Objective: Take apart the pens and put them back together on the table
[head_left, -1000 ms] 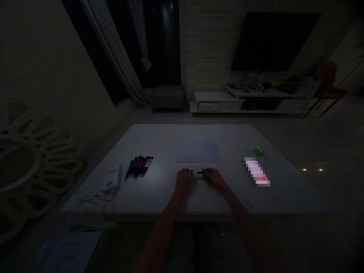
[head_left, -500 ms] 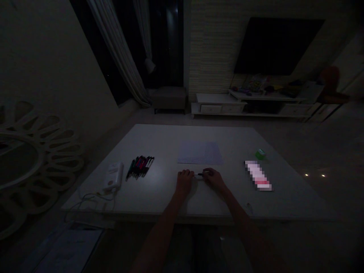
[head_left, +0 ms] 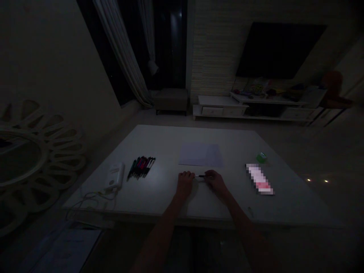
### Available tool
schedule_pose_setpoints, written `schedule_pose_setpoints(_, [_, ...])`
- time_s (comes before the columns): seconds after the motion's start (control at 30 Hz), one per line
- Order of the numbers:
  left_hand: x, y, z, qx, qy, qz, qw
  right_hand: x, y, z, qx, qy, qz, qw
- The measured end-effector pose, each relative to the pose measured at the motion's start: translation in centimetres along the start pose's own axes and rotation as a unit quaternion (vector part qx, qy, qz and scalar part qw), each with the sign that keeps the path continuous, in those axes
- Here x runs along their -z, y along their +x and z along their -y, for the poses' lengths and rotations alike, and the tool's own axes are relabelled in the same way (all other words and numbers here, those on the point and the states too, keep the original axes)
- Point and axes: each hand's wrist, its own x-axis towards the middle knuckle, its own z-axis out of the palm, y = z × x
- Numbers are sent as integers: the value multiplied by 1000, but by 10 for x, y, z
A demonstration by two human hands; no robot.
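A slim pen (head_left: 200, 176), pale at one end and dark at the other, lies level between my two hands just above the white table (head_left: 162, 142). My left hand (head_left: 185, 181) is closed on its pale end. Around the dark end, the fingers of my right hand (head_left: 215, 180) are pinched. Just beyond both hands lie overlapping sheets of paper (head_left: 199, 154). To the left is a row of several pens (head_left: 141, 167) with dark, red, green and white barrels. The room is dim, so fine detail on the pen is hard to make out.
A white power adapter (head_left: 115, 176) with cables (head_left: 96, 196) sits at the table's left. On the right are a phone with a lit, blurred screen (head_left: 259, 179), a small green container (head_left: 261, 157) and a small thin item (head_left: 250, 211) near the front edge.
The view has shifted slightly, so everything sits a little lower and further right. Both hands keep their hold on the pen; the right fingers look slightly more curled.
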Motion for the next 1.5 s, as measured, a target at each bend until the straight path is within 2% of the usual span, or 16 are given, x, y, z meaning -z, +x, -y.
schedule_pose_setpoints(0.1, [-1,1,0,2,-2,2,1000,0,-1,0,-19,-7,12,1000])
schedule_pose_setpoints(0.17, [-2,1,1,7,-2,-1,1000,0,0,-2,1,-32,5,999])
schedule_pose_setpoints(0.33, [-6,1,2,-9,-20,-20,1000,0,1,-8,52,-35,-88,994])
schedule_pose_setpoints(0.47, [-8,0,4,-35,-37,-35,998,-3,-2,-7,75,-45,-77,993])
schedule_pose_setpoints(0.67, [-3,2,-1,-72,-29,-7,997,-13,-5,-5,87,-57,-66,992])
schedule_pose_setpoints(0.8, [-1,2,-3,-55,-14,15,998,-15,-5,-8,88,-58,-65,992])
schedule_pose_setpoints(1.03, [-3,1,1,-55,3,17,998,1,2,-14,89,-34,-108,990])
schedule_pose_setpoints(1.23, [-2,2,1,-32,-3,14,999,34,2,-25,62,-5,-150,987])
schedule_pose_setpoints(1.37, [2,3,-1,-20,-4,18,1000,49,6,-26,81,-58,-167,981])
schedule_pose_setpoints(1.5, [6,3,-2,-12,-6,20,1000,40,23,-18,105,-144,-169,969])
